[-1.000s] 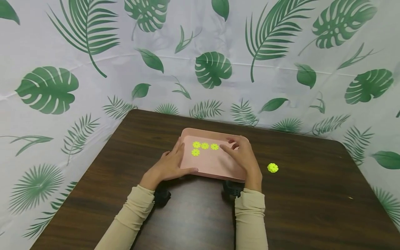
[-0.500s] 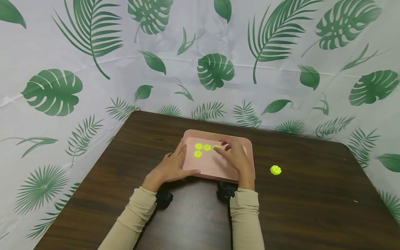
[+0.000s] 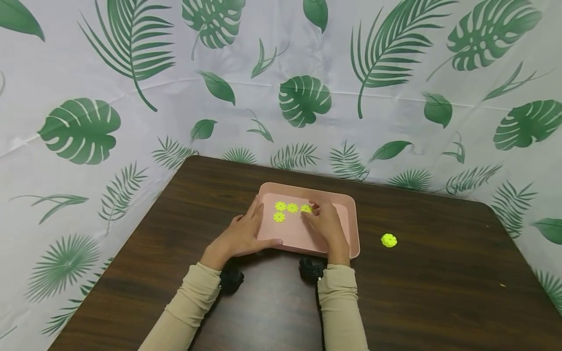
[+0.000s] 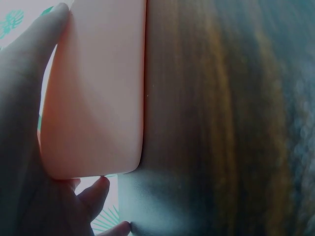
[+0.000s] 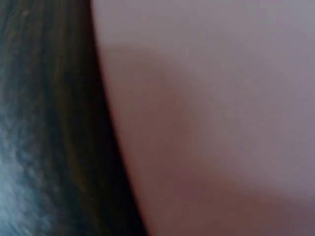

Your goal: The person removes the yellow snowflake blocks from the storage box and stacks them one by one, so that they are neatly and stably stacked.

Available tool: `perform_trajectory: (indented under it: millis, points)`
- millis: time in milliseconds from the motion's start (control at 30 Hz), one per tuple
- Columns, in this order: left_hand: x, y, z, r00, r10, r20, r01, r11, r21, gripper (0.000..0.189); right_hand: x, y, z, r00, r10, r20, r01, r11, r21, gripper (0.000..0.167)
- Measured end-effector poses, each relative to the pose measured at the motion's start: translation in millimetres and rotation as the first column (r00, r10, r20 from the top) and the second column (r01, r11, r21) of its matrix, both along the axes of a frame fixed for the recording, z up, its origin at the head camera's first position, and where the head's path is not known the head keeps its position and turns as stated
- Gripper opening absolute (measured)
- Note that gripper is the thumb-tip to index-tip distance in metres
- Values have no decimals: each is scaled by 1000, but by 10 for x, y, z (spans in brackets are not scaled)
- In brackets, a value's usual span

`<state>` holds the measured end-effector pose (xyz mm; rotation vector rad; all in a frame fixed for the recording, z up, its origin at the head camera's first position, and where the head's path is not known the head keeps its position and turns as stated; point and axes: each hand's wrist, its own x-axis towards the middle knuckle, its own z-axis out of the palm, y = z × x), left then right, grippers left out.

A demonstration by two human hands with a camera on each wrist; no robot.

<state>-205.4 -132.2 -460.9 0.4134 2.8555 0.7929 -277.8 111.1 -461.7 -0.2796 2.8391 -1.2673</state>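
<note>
Likely light, the flower (image 3: 306, 208) at the right grip (image 3: 324, 222) suits edge-pinching; clamped or not, unclear. Left grip (image 3: 242, 233) spreads against tray (image 3: 291, 235).

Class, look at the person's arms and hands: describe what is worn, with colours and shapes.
The left sleeve and right sleeve are beige and wrinkled. Beside them sit a black left wrist device and right wrist device, both chunky. The left hand and right hand wear no gloves.

Glare on the tabletop (image 3: 268, 312), soft shadow on the tray (image 3: 291, 233) (right wrist view blurry)
</note>
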Motion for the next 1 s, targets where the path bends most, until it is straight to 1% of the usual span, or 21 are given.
perform_trajectory:
  millis: [133,300,433,600,767,1000]
  points:
    - [10,-8,8,1000,1,0,-1,1000,-1,119,9,-19,-24,1000,-16,-5,16,1000,14,45]
    - [7,-13,14,1000,-11,-7,11,1000,5,118,2,-30,-25,999,-25,32,24,999,41,47]
    - [-9,2,15,1000,-24,-13,24,1000,-3,118,-9,-19,-40,999,-28,45,25,998,61,42]
    - [-16,7,16,1000,-17,-13,17,1000,-18,119,-6,-20,-39,998,-42,52,40,998,40,33]
    - [-10,6,19,1000,-12,-4,12,1000,-17,119,14,-25,-37,996,-59,69,57,998,25,33]
    - [10,8,25,1000,-4,8,4,1000,-14,119,21,-31,-60,998,-51,48,51,999,9,34]
